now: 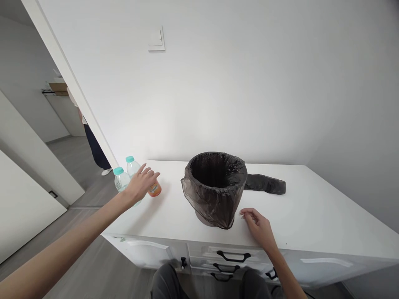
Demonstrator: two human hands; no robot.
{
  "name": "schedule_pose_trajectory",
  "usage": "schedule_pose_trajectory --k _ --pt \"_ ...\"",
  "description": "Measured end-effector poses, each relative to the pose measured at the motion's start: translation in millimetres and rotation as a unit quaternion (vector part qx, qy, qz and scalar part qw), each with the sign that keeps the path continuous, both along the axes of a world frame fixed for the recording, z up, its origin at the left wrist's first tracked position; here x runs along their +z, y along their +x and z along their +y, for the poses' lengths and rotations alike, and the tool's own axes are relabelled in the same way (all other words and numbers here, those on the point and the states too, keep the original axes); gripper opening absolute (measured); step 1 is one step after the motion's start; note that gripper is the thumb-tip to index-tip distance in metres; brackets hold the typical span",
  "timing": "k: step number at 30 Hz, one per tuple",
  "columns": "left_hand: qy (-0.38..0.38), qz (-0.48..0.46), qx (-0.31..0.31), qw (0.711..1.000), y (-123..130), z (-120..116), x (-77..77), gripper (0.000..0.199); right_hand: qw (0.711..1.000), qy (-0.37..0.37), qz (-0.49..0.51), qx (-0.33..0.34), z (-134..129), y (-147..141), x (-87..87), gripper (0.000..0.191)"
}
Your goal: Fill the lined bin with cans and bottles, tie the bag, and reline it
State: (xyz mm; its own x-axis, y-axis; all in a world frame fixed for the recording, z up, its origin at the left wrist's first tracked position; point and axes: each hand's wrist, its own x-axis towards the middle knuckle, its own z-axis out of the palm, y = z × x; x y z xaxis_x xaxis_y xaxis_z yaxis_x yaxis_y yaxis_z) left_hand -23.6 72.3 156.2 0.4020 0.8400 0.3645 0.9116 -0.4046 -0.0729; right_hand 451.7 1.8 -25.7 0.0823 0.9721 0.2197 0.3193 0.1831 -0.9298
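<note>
My left hand reaches over the left end of the white cabinet top, fingers stretched out and holding nothing that I can see. Just beneath its fingers is an orange drink container, its upper part hidden by the hand. Two clear plastic bottles with teal caps, a front one and a rear one, stand beside this hand. A bin lined with a thin black plastic bag stands upright at the middle. To its right, my right hand rests near the front edge with fingers curled and nothing visible in them.
A folded strip of black plastic bags lies behind and right of the bin on the white cabinet top. Black-handled drawers are below. A light switch is on the wall. Another person stands partly visible beyond the doorway.
</note>
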Motion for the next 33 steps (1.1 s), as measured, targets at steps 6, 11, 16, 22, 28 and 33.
schedule_pose_trajectory --k 6,11,16,22,28,33 --pt "0.078 -0.018 0.064 0.995 41.3 -18.0 64.0 0.049 1.000 -0.005 0.010 0.006 2.9 4.5 -7.9 0.033" --pt "0.172 -0.094 0.044 0.980 119.1 -59.4 147.0 0.066 1.000 0.000 0.015 0.004 7.6 7.9 -14.6 0.031" --pt "0.024 -0.003 -0.022 0.999 193.4 -74.1 166.3 0.064 1.000 0.011 0.028 0.002 11.4 9.0 -14.9 0.027" --pt "-0.132 0.095 -0.034 0.986 242.0 -43.3 146.5 0.069 0.999 0.011 0.048 0.001 12.8 6.0 -5.6 0.023" --pt "-0.178 0.118 -0.099 0.972 251.4 7.4 107.6 0.078 0.998 0.009 0.060 -0.004 11.3 3.0 3.9 0.023" --pt "-0.074 0.007 -0.137 0.988 221.7 27.4 92.1 0.064 0.998 0.013 0.059 -0.003 10.1 3.2 8.6 0.023"
